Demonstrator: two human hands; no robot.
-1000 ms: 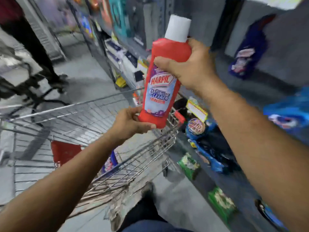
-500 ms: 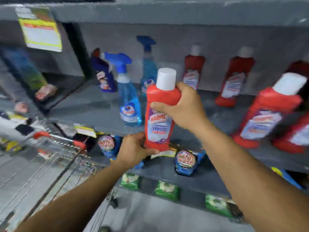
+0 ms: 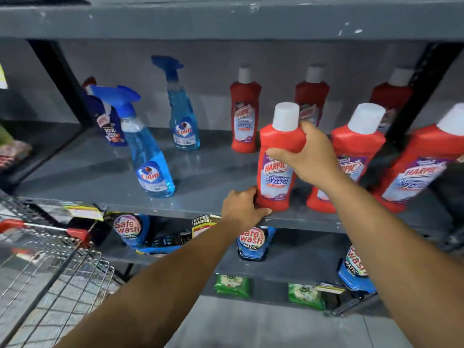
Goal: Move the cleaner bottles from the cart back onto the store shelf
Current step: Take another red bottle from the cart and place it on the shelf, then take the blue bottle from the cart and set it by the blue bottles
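step: setting red bottle at shelf front edge | right hand wraps its shoulder, left hand cups its base | next: let go, return to cart

Red Harpic bottle carried from above cart, now standing on shelf front edge.

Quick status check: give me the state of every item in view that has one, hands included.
Held Harpic bottle: upright, capped, at shelf front edge.
Right hand: gripping its shoulder.
Left hand: holding its base.
Front Colin sprayer: upright, nearly full.
Cart: contents not visible.
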